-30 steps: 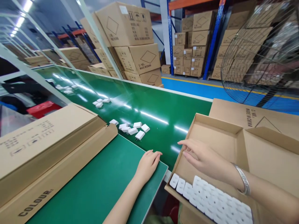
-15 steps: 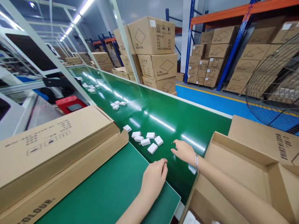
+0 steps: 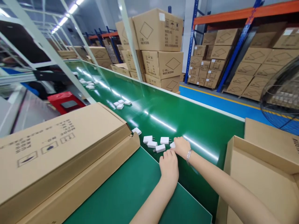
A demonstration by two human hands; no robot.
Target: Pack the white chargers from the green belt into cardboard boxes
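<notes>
My right hand (image 3: 182,146), with a silver bangle at the wrist, closes on a white plug-in charger (image 3: 172,145) over the green belt. Part of that charger hides behind its fingers. My left hand (image 3: 169,164) is just in front, its fingers curled downward at the belt's near edge; whatever lies under its fingertips is hidden. Left of both hands is a loose group of white chargers: one with its prongs toward my right hand (image 3: 164,140), another with prongs pointing left (image 3: 160,148), and others (image 3: 147,139) behind them.
A closed carton (image 3: 70,146) lies at the left on the green side table (image 3: 112,189). At the right stands an open carton (image 3: 254,174). More chargers (image 3: 120,104) sit farther up the belt (image 3: 198,115). Stacked boxes (image 3: 161,62) and a wire fan (image 3: 280,96) are beyond.
My right hand has moved left and closed on a charger. My left hand has come forward to the chargers, near the right hand. The view has turned slightly left.
</notes>
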